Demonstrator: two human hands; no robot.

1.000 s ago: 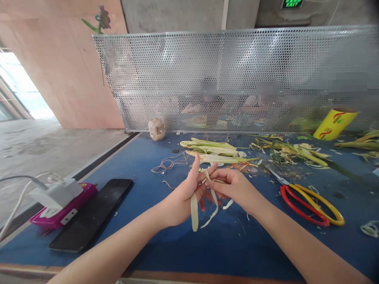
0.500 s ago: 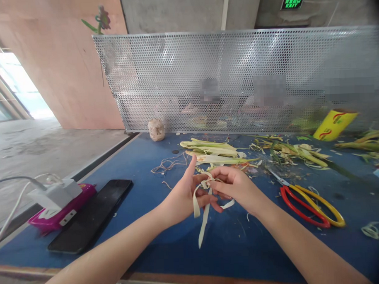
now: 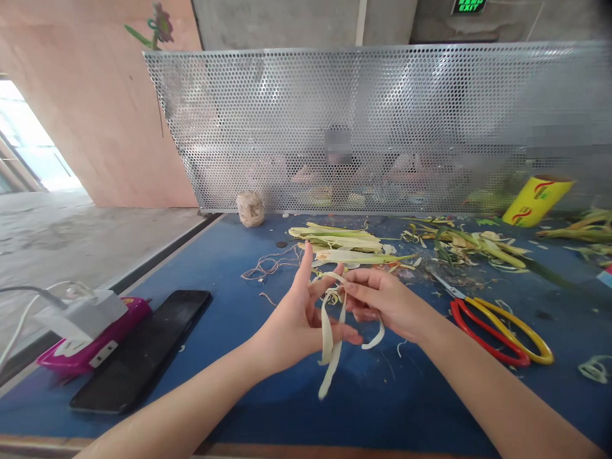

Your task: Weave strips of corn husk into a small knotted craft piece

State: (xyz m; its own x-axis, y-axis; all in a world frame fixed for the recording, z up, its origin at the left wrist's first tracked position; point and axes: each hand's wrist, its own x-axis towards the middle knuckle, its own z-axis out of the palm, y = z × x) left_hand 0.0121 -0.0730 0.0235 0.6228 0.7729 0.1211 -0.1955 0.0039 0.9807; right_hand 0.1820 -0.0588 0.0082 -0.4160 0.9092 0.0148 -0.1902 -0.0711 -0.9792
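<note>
Pale, ribbon-like husk strips [image 3: 330, 372] are gathered between my two hands above the blue table, their ends hanging down. My left hand [image 3: 289, 317] has its thumb raised and the strips looped around its bent fingers. My right hand [image 3: 389, 301] pinches the strips between thumb and fingertips from the other side. Part of the loop is hidden behind my fingers. Just beyond my hands lies a pile of green-white husks [image 3: 341, 240]. Scissors [image 3: 490, 327] with one red and one yellow handle lie to the right of my right hand.
On the left are a black phone [image 3: 140, 356] and a magenta power strip [image 3: 96, 344] with a white charger. A ball-like lump [image 3: 250, 209], a yellow tube [image 3: 538, 201] and husk scraps [image 3: 480, 247] lie before a perforated metal screen [image 3: 292, 109]. Thin string [image 3: 267, 264] lies behind my left hand.
The loop between my hands has opened wider, with my left index finger now raised through it. My right hand has shifted slightly right, still pinching the strips.
</note>
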